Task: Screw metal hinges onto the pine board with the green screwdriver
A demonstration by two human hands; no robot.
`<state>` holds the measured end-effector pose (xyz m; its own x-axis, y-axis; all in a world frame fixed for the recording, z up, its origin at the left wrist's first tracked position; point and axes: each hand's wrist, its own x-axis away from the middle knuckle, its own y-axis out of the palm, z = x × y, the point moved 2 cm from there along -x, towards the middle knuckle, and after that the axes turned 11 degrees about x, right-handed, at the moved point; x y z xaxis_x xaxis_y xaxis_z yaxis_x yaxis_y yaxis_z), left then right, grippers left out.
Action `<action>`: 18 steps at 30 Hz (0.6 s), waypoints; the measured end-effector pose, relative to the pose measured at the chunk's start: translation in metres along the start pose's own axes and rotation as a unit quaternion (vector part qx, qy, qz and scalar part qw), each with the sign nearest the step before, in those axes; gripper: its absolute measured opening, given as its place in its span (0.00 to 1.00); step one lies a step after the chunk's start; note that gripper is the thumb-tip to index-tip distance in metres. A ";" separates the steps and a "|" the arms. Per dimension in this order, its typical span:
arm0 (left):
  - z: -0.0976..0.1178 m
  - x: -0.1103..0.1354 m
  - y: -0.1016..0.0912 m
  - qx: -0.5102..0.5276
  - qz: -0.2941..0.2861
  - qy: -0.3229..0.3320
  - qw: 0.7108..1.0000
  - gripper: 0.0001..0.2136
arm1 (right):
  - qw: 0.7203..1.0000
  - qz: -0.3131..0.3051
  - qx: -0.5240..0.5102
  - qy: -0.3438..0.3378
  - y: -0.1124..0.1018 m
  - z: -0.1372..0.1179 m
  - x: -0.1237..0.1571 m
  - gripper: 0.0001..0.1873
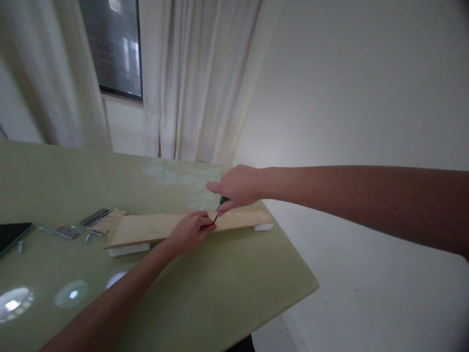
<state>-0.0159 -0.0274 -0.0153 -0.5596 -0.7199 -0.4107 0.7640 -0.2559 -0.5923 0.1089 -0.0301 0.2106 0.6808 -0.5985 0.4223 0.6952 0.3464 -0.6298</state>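
Note:
A long pale wooden board (146, 229) lies on white blocks (129, 250) on the green table. My right hand (240, 186) is closed around the green and black handle of a screwdriver (223, 199), its index finger stretched out to the left. The thin shaft slants down to the board's near edge. There my left hand (190, 229) rests on the board with fingers pinched together beside the screwdriver's tip. Whatever is between those fingertips is too small and hidden to make out.
Left of the board lie metal plates (68, 231), a dark metal slide or hinge (95, 217) and several loose screws (88, 238). A black flat object (12, 235) sits at the far left. The table (234, 283) ends at a right corner near the white wall.

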 end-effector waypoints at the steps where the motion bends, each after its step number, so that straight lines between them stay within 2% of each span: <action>1: 0.000 0.000 0.000 -0.001 0.001 -0.002 1.000 0.17 | 0.996 0.033 0.041 -0.077 -0.002 0.001 0.001 0.20; 2: 0.000 0.000 0.001 -0.002 0.000 -0.004 1.000 0.17 | 0.984 0.061 0.075 -0.151 -0.003 0.000 0.003 0.16; 3: 0.000 0.000 0.001 -0.004 -0.001 -0.006 1.000 0.16 | 0.973 0.075 0.092 -0.197 -0.002 0.000 0.004 0.14; 4: 0.000 0.000 0.001 -0.008 -0.001 -0.010 1.000 0.16 | 0.975 0.069 0.085 -0.194 -0.001 -0.001 0.004 0.13; 5: 0.001 0.000 0.001 -0.012 -0.003 -0.013 1.000 0.15 | 0.985 0.048 0.062 -0.151 0.002 -0.001 0.001 0.15; 6: 0.001 0.000 0.001 -0.016 -0.006 -0.016 1.000 0.15 | 0.997 0.018 0.029 -0.076 0.005 -0.001 -0.002 0.18; 7: 0.001 0.000 0.001 -0.019 -0.009 -0.017 1.000 0.15 | 1.000 -0.018 -0.006 0.007 0.008 -0.001 -0.005 0.22; 8: 0.002 0.000 0.001 -0.019 -0.012 -0.016 1.000 0.15 | 0.997 -0.043 -0.026 0.059 0.011 -0.002 -0.007 0.26; 10: 0.002 0.000 0.001 -0.013 -0.016 -0.014 1.000 0.16 | 0.992 -0.067 -0.046 0.096 0.013 -0.001 -0.010 0.30; 12: 0.001 -0.001 0.001 -0.009 -0.013 -0.014 1.000 0.17 | 0.998 -0.044 -0.011 0.034 0.011 0.002 -0.008 0.27; 13: 0.001 -0.001 0.001 -0.008 -0.011 -0.016 1.000 0.17 | 0.999 -0.019 0.027 -0.032 0.009 0.004 -0.006 0.24; 14: 0.001 0.000 0.002 -0.009 -0.009 -0.017 1.000 0.16 | 0.991 0.014 0.074 -0.115 0.006 0.005 -0.003 0.20; 16: 0.000 0.000 0.002 -0.009 -0.004 -0.015 1.000 0.16 | 0.949 0.073 0.158 -0.261 0.003 0.006 0.004 0.15; 17: 0.000 0.000 0.002 -0.007 -0.004 -0.014 1.000 0.16 | 0.935 0.090 0.178 -0.293 0.003 0.007 0.006 0.17; 18: 0.000 0.000 0.002 -0.005 -0.006 -0.015 1.000 0.16 | 0.934 0.095 0.182 -0.291 0.003 0.007 0.006 0.19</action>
<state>-0.0144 -0.0284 -0.0165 -0.5583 -0.7356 -0.3836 0.7544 -0.2579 -0.6036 0.1173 -0.0274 0.2158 0.7364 -0.0435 0.6752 0.5097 0.6920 -0.5113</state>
